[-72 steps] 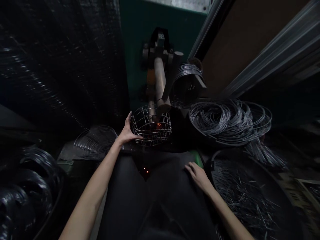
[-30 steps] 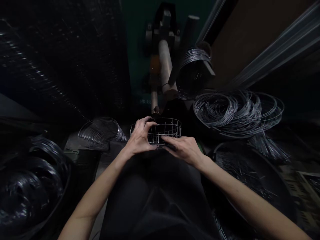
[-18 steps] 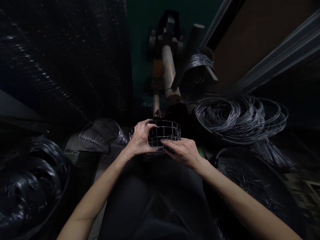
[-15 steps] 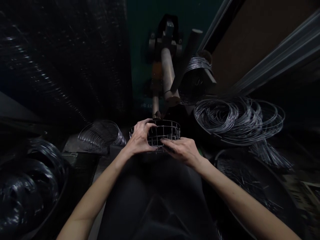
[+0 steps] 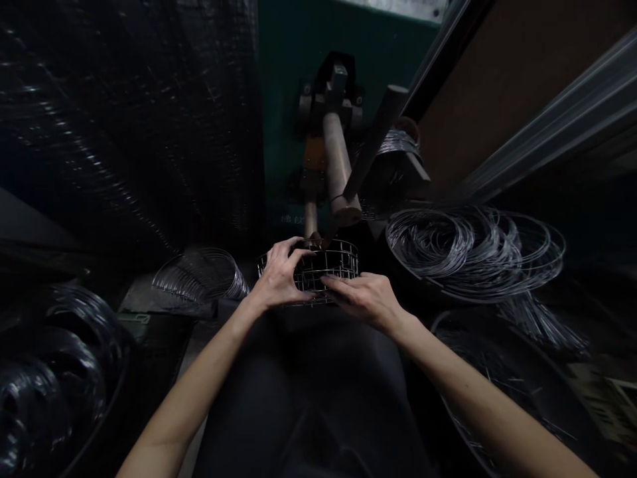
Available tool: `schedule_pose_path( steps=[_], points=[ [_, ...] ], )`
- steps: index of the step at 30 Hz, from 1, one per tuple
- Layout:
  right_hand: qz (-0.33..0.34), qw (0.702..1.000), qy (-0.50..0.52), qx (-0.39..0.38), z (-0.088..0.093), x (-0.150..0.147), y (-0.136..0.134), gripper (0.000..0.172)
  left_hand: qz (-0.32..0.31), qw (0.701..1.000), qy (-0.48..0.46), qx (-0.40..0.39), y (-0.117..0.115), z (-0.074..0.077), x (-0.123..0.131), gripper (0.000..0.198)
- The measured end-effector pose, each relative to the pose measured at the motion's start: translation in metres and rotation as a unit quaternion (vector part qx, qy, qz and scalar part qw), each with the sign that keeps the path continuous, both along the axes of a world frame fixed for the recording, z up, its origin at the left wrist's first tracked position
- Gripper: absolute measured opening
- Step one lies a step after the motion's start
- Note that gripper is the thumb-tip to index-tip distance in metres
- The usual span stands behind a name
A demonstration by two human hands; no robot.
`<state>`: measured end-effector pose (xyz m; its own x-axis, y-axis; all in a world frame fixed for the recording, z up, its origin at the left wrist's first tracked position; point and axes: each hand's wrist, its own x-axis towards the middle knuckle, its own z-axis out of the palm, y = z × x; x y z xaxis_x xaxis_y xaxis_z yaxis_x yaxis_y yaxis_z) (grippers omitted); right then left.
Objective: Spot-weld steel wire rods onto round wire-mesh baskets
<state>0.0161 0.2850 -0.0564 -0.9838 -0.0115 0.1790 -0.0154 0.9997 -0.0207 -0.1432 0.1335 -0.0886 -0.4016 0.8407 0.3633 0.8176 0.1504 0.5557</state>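
Note:
A round wire basket (image 5: 328,260) sits in front of me, under the arms of a welding machine (image 5: 332,159). My left hand (image 5: 280,275) is curled over the basket's near left rim, fingers wrapped round its wires. My right hand (image 5: 365,299) lies against the basket's near right side with fingers stretched along the lower wires, pressing on it. The basket's top ring is close under the machine's lower rod tip (image 5: 312,232). A dark apron covers my lap below the hands.
A heap of loose wire rings (image 5: 472,242) lies to the right, with a dark tub of short wire pieces (image 5: 502,378) below it. A fan of wire hoops (image 5: 199,275) stands at the left, and dark coils (image 5: 44,385) fill a tub at far left.
Earlier only my left hand held the basket under the machine while sparks flew. Since then my right hand has come onto the basket; in the last second both hands have barely moved.

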Motion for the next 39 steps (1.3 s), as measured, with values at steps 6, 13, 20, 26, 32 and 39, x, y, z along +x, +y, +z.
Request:
schedule_pose_path(
  steps=[6, 13, 20, 26, 32, 39],
  points=[
    [0.01, 1.0, 0.016, -0.014, -0.001, -0.005, 0.003, 0.029, -0.004, 1.0, -0.012, -0.012, 0.001, 0.002, -0.006, 0.076],
    [-0.013, 1.0, -0.019, -0.021, 0.003, -0.004, 0.0, 0.031, -0.008, 0.999, -0.044, -0.004, 0.001, 0.003, -0.01, 0.077],
    [-0.05, 0.999, -0.009, -0.012, 0.008, -0.018, 0.006, 0.029, -0.004, 0.997, -0.072, -0.024, 0.011, 0.01, -0.025, 0.079],
    [-0.089, 0.995, 0.033, -0.025, 0.0, -0.023, 0.011, 0.027, -0.003, 0.999, -0.032, -0.005, 0.022, 0.01, -0.038, 0.079],
    [-0.121, 0.981, 0.133, -0.068, -0.01, -0.018, 0.011, 0.024, 0.01, 0.999, -0.044, 0.003, 0.026, 0.009, -0.04, 0.078],
    [-0.145, 0.976, 0.134, -0.093, -0.008, -0.043, 0.026, 0.018, 0.021, 0.998, -0.056, -0.009, 0.045, 0.013, -0.063, 0.078]
  ],
)
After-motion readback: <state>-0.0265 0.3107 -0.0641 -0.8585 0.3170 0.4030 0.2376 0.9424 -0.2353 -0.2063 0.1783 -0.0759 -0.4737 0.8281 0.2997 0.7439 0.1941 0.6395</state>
